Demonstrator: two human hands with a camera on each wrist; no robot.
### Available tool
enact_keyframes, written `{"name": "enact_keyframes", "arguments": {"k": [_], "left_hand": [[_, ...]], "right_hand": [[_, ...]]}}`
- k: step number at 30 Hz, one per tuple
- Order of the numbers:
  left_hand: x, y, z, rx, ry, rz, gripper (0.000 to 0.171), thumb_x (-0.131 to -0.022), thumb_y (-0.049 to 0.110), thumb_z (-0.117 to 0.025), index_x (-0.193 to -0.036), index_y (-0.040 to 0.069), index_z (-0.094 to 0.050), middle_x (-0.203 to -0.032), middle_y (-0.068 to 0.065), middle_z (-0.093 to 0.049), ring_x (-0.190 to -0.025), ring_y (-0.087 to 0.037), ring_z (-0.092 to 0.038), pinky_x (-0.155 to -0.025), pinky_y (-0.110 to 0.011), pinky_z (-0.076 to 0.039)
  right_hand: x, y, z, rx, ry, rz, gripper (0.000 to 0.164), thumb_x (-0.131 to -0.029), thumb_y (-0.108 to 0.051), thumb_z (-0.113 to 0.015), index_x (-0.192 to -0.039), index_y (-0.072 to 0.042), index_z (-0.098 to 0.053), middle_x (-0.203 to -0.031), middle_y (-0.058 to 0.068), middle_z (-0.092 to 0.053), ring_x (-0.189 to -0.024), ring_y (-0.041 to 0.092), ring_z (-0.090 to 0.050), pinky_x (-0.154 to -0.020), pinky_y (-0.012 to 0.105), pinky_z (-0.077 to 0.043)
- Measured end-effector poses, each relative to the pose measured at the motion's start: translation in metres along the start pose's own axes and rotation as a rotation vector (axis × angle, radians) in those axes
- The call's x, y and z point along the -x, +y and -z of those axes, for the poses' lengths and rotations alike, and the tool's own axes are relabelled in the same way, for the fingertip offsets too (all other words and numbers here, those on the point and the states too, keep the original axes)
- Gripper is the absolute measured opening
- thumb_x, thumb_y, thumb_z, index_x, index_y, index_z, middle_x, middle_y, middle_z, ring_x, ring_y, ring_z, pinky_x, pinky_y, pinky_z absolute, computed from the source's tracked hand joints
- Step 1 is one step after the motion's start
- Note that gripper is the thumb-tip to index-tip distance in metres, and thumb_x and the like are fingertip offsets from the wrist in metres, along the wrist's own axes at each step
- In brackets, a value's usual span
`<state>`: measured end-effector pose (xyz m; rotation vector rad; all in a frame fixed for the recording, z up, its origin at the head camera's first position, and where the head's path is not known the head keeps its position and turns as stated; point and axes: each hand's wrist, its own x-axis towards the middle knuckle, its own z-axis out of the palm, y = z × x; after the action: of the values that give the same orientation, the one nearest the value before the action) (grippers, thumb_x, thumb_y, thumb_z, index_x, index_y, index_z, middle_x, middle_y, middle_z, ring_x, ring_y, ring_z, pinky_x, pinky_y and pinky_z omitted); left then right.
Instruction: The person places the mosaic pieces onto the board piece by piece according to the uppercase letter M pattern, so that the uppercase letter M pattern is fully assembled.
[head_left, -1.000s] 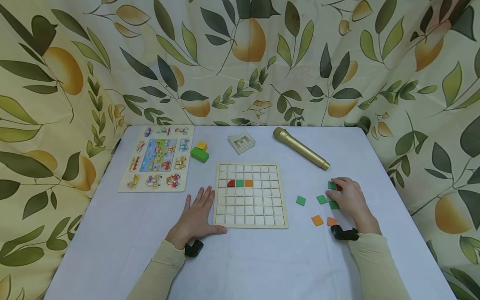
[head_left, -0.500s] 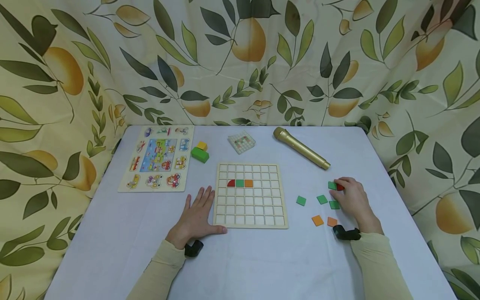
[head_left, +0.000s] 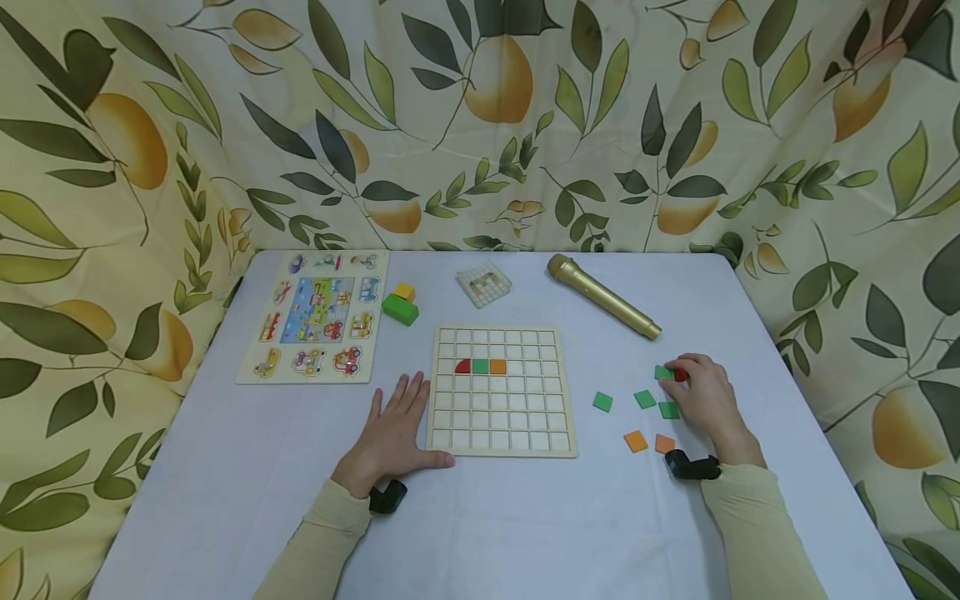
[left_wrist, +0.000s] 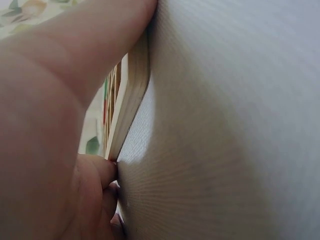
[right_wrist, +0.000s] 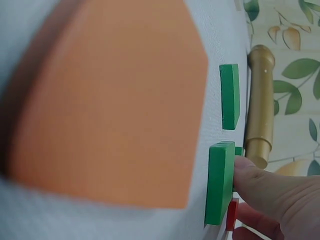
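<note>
With the grid board as the dial and twelve toward the far edge of the table, a picture puzzle lay leftmost, at ten o'clock. At eight, the left hand rested with its straight fingers spread apart, tips at the board's left edge and thumb by its near-left corner. Around ten sat a green block, with a yellow block just beside it toward twelve. In the board's third row from the far side, a red rounded piece, a green square and an orange square filled columns two to four. A patterned card lay near twelve, a gold microphone near two. Between three and four lay a first green tile, a first orange tile, a second green tile, a second orange tile and a third green tile. At three, the right hand curved thumb and forefinger around a far green tile and a loose red piece; whether they were clamped on either, I could not tell.
</note>
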<state>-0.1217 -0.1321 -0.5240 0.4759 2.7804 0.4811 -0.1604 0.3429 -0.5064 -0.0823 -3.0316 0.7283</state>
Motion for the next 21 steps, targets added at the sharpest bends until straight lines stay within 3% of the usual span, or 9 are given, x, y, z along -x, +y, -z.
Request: {"name": "enact_keyframes", "arguments": {"k": [16, 21], "left_hand": [[0.000, 0.000, 0.000, 0.004, 0.008, -0.008, 0.127, -0.066, 0.078, -0.068, -0.156, 0.004, -0.017, -0.162, -0.010, -0.006, -0.147, -0.028, 0.004, -0.112, -0.058, 0.006], [0.000, 0.000, -0.001, -0.002, 0.007, -0.009, 0.127, -0.067, 0.079, -0.067, -0.156, 0.005, -0.016, -0.162, -0.010, -0.006, -0.147, -0.028, 0.004, -0.112, -0.057, 0.006]], "right_hand": [[0.000, -0.007, 0.003, -0.029, 0.010, 0.013, 0.031, -0.091, -0.008, -0.070, -0.117, 0.007, -0.061, -0.127, 0.031, -0.046, -0.116, 0.049, -0.039, -0.093, 0.064, -0.037], [-0.001, -0.013, 0.006, -0.048, 0.003, 0.023, 0.034, -0.092, -0.010, -0.069, -0.121, 0.006, -0.060, -0.118, 0.028, -0.054, -0.109, 0.044, -0.044, -0.087, 0.060, -0.042]]}}
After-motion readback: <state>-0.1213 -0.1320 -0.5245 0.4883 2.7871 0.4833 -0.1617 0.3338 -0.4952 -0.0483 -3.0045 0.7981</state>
